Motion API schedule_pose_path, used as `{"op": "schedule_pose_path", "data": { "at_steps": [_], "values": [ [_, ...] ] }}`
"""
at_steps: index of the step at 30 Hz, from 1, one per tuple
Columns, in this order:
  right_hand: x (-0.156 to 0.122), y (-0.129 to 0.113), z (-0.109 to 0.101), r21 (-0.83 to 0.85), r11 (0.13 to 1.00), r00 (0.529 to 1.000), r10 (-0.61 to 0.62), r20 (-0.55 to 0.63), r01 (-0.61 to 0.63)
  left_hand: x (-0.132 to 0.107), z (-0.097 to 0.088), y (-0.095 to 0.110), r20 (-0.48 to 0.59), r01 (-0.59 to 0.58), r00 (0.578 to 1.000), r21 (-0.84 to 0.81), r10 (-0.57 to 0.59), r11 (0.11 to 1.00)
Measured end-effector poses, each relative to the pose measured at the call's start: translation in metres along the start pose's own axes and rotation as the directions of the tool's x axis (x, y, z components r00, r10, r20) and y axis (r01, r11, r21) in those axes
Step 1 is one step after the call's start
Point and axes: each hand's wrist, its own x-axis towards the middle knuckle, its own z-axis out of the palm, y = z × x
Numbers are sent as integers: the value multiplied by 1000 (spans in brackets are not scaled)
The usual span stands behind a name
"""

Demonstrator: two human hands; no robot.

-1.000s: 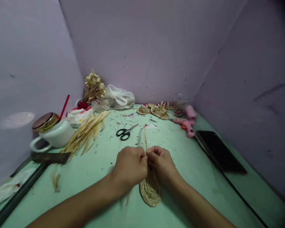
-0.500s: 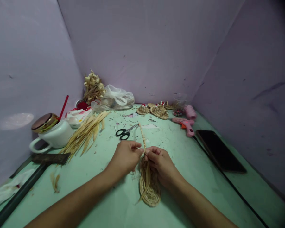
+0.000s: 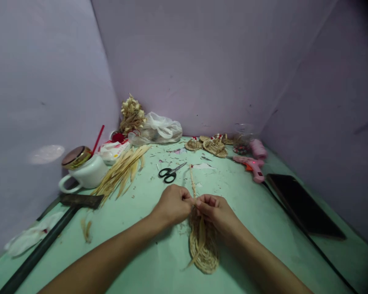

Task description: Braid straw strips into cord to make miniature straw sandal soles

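Note:
My left hand (image 3: 175, 204) and my right hand (image 3: 213, 208) meet at the middle of the table, fingertips pinched together on a thin braided straw cord (image 3: 192, 181). The cord runs away from me from the fingers, its far end lying near the scissors (image 3: 170, 173). Below the hands lies a coiled straw sole (image 3: 205, 259), flat and oblong, with a loose dry leaf strip (image 3: 201, 239) across it. The upper part of the sole is partly hidden by my right hand. Exactly where cord and sole join is covered by my fingers.
At left are a hammer (image 3: 82, 201), a white mug (image 3: 90, 173) with a lid on top, and dried leaf strips (image 3: 119, 171). Small straw slippers (image 3: 214, 146) lie at the back. To the right are a pink glue gun (image 3: 254, 164), its black cable and a dark phone (image 3: 303, 204).
The view has shifted so everything sits further right. My left fingers have curled in and closed against my right fingertips at the cord.

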Motion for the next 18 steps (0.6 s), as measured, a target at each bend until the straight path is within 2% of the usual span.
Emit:
{"op": "schedule_pose_path", "data": {
  "at_steps": [3, 5, 6, 7, 8, 10, 11, 13, 15, 18],
  "values": [
    [3, 4, -2, -2, 1000, 999, -21, -47, 21, 6, -5, -4, 67, -85, 994, 53, 82, 995],
    [4, 3, -3, 26, 1000, 997, -2, -72, 4, 15, -20, -9, 85, -138, 988, 156, 126, 978],
    [4, 2, -3, 47, 999, 996, 15, -82, -12, 20, -32, -12, 49, -139, 990, 237, 131, 961],
    [4, 1, -3, 71, 997, 995, 31, -92, -24, 26, -45, -17, -30, -111, 991, 341, 129, 934],
    [4, -1, -3, 93, 995, 994, 45, -96, -36, 31, -58, -22, -164, -26, 980, 452, 112, 891],
    [2, -5, -2, 117, 992, 993, 67, -96, -56, 40, -83, -35, -408, 187, 909, 590, 90, 786],
    [1, -6, -1, 123, 991, 993, 72, -90, -60, 43, -93, -42, -461, 256, 884, 611, 74, 749],
    [0, -7, 0, 119, 991, 995, 66, -77, -57, 49, -106, -58, -497, 354, 868, 601, -11, 716],
    [0, -6, 0, 109, 993, 995, 57, -76, -48, 52, -110, -70, -512, 407, 855, 568, -80, 716],
    [1, -4, 0, 108, 992, 995, 66, -75, -58, 51, -115, -78, -485, 381, 868, 514, -106, 769]
  ]
}}
